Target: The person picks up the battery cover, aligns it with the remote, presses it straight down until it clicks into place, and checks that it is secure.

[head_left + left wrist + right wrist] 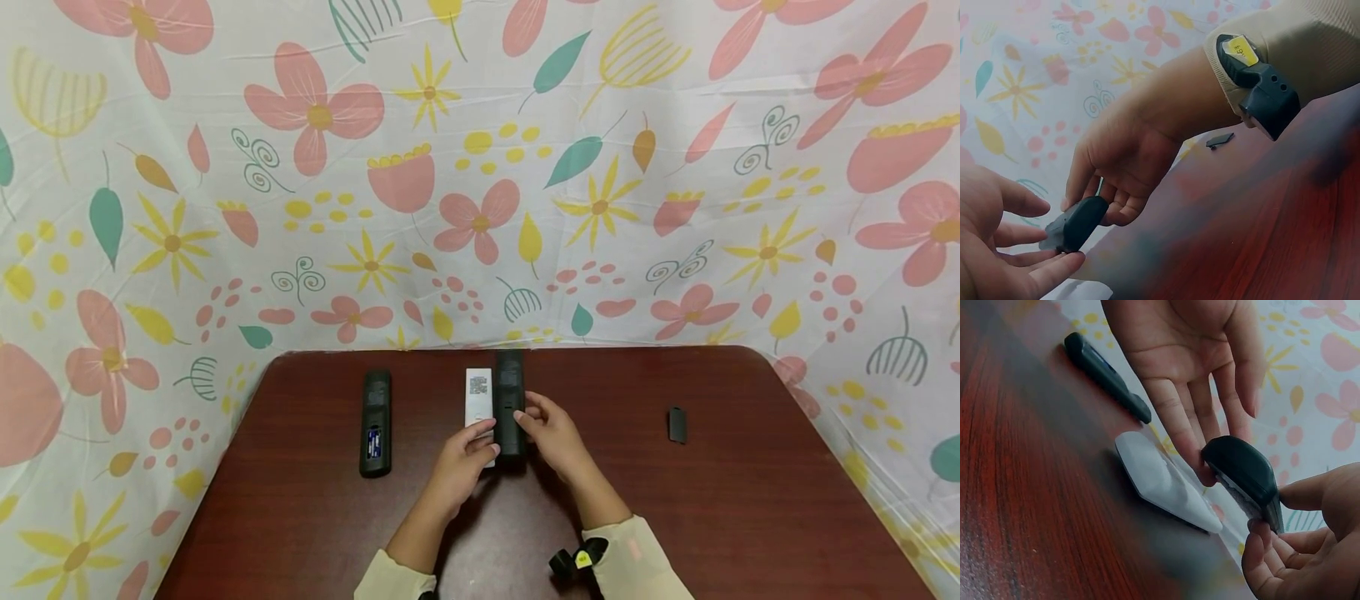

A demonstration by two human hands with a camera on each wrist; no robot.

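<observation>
A black remote (509, 375), its back facing up, is pinched between the thumb and fingers of my right hand (557, 440). In the right wrist view the same black remote (1241, 464) is tilted above the table, the right hand (1325, 531) at its side. My left hand (459, 468) reaches its other side; fairly straight fingers (1205, 472) touch the edge in the right wrist view. A white remote (478, 400) lies back up just left of the black one, partly hidden by the left hand.
Another black remote (375, 387) lies at the left of the brown table (300, 533), batteries (374, 443) showing in its uncovered compartment. A small black cover (677, 425) lies at the right. Behind the table hangs a flowered cloth (480, 275).
</observation>
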